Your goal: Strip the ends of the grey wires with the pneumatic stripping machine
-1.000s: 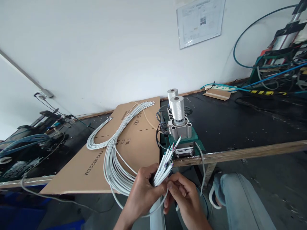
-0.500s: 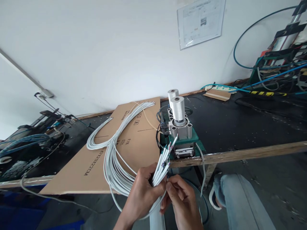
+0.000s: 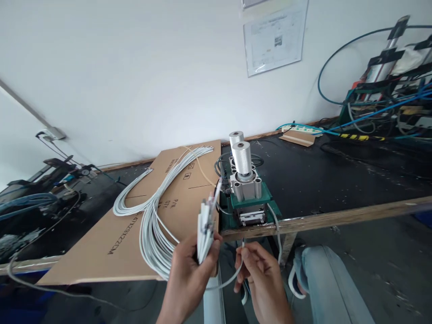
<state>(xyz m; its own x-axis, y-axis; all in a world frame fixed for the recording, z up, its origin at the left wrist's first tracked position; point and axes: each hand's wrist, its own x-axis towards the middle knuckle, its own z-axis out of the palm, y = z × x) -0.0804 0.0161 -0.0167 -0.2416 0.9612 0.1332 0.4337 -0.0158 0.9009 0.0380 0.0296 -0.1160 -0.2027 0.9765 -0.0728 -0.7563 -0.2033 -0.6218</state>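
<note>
My left hand (image 3: 189,265) grips a bundle of thin grey-white cables (image 3: 205,225) near their stripped ends, which point upward. The rest of the bundle (image 3: 151,225) loops back over a flat cardboard sheet (image 3: 135,234). My right hand (image 3: 259,270) pinches one single cable (image 3: 236,270), pulled away from the bundle and curving down between the hands. Just beyond stands a small press with two silver cylinders (image 3: 242,159) on a green base (image 3: 251,202), at the bench edge.
A black workbench (image 3: 337,180) with a wooden front edge runs to the right. Blue hoses and machinery (image 3: 388,85) crowd the far right; more equipment (image 3: 33,202) sits at the left. A power strip (image 3: 300,130) lies by the wall. My knee in jeans (image 3: 330,283) is lower right.
My left hand swung the cable ends left and upright, away from the press. My right hand separated one cable from the bundle and moved apart. The view shifted slightly.
</note>
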